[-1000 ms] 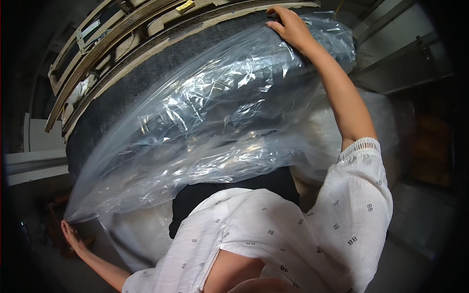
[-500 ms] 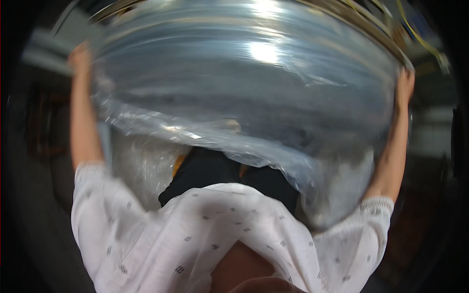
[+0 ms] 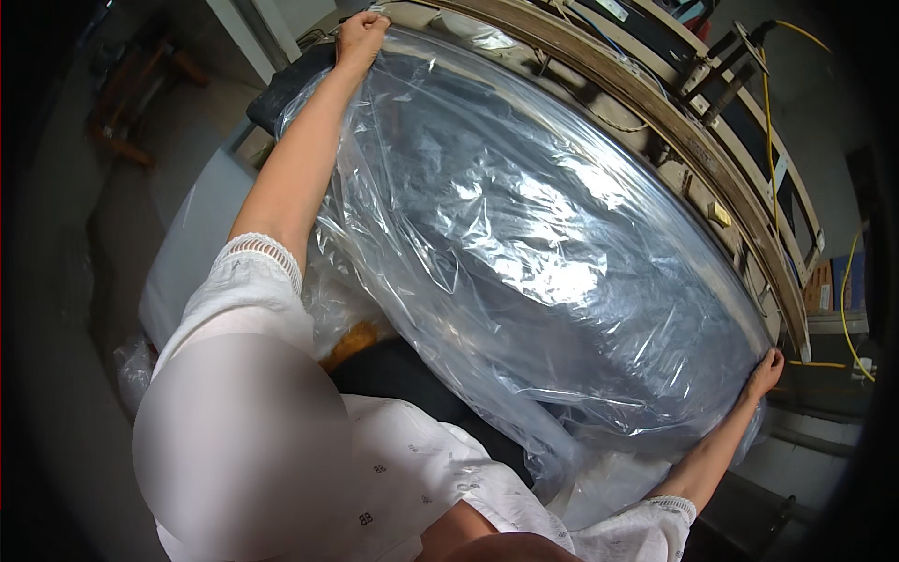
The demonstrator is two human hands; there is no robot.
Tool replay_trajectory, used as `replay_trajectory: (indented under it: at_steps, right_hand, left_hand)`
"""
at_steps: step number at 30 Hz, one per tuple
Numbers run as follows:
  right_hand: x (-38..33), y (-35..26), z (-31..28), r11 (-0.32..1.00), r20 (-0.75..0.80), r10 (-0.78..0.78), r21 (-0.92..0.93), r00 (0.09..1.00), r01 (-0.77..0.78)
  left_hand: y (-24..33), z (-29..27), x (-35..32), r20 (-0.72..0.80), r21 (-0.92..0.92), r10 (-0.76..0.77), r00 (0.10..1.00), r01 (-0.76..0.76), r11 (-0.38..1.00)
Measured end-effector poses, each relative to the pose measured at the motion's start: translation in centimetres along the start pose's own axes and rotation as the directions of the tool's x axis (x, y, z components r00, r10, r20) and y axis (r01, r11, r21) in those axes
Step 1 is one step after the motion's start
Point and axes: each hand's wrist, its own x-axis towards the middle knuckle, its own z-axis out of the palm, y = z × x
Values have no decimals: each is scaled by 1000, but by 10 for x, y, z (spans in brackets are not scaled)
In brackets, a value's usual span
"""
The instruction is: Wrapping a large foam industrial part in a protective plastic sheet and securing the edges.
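Observation:
A wide sheet of clear plastic film (image 3: 524, 253) stretches in front of me, wrinkled and shiny. Its far edge lies along the front of a long machine, and the near part hangs in folds over my dark-clothed lap. With closed fingers, my left hand (image 3: 361, 39) grips the film's far left corner beside the machine's left end. At the opposite corner, my right hand (image 3: 766, 373) pinches the film near the machine's right end. Both arms are spread wide, and the film is drawn taut along that edge between them.
The long machine has a brown rail (image 3: 693, 140) and exposed fittings along its length. A yellow cable (image 3: 770, 140) hangs at the far right. Whitish plastic sheeting (image 3: 192, 244) lies at my left, and a wooden stool or frame (image 3: 140, 103) stands on the floor beyond.
The view has turned, so the film and machine now slant down to the right. The film's far edge now lies along the machine. Both hands still hold its corners.

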Motion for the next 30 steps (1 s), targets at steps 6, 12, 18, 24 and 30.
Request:
replay_trajectory:
  at_steps: [6, 12, 18, 24, 30]
  right_hand:
    - [8, -17, 9, 981, -109, 13, -189, 994, -33]
    - [13, 4, 2, 943, -223, 81, -300, 971, -148]
    - [0, -28, 1, 993, -142, 113, -31, 983, -118]
    - [2, -59, -17, 957, -41, 236, -166, 971, -239]
    - [-100, -147, -43, 752, 60, -214, -627, 975, 204]
  left_hand:
    - [-6, 5, 4, -99, 254, -12, 995, 37, 967]
    - [-28, -5, 24, 43, -124, -302, 952, 305, 944]
    - [-9, -19, 6, -77, -526, -221, 972, 149, 837]
    - [45, -10, -31, 175, 714, -138, 975, -29, 700]
    - [-89, -157, 101, 206, 415, -128, 970, 32, 909]
